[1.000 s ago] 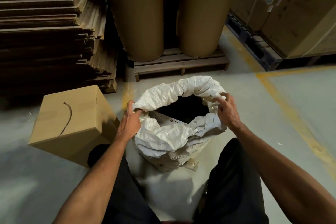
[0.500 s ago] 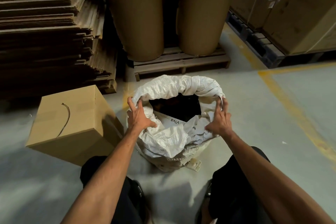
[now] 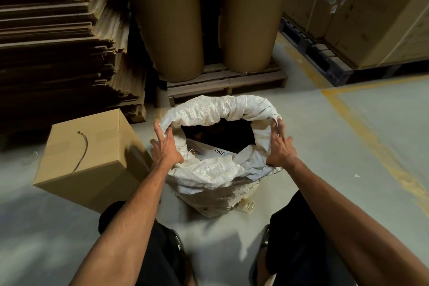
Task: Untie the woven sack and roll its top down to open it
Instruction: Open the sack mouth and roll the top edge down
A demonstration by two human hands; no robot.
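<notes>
Warehouse concrete floor [image 3: 348, 146] carries everything, and the white woven sack [image 3: 209, 176] standing on it serves as the landmark. Left of the sack and almost touching its lower side sits a closed cardboard box [image 3: 88, 158] with a loose cord [image 3: 82, 151] lying on its top. Beyond the sack, a wooden pallet [image 3: 227, 81] bears 2 tall brown paper rolls [image 3: 171, 30].

At the sack's left rim the left hand [image 3: 166, 150] rests with fingers spread and pointing away from the person, palm against the folded fabric; whether the thumb pinches the rim I cannot tell. The sack's mouth [image 3: 218, 134] is already untied and gaping, its long axis running left to right between the 2 hands, with a thick rolled cuff along the far edge and a looser, crumpled fold on the near edge. A printed carton inside shows at the near lip.

At the sack's right rim the right hand [image 3: 279, 150] mirrors the left, fingers apart, fingertips touching the cuff's right end. Both hands sit equally near, 1 on each side, so the rim lies directly under and between them. I judge the next push goes outward and down, on the slack near side.
</notes>
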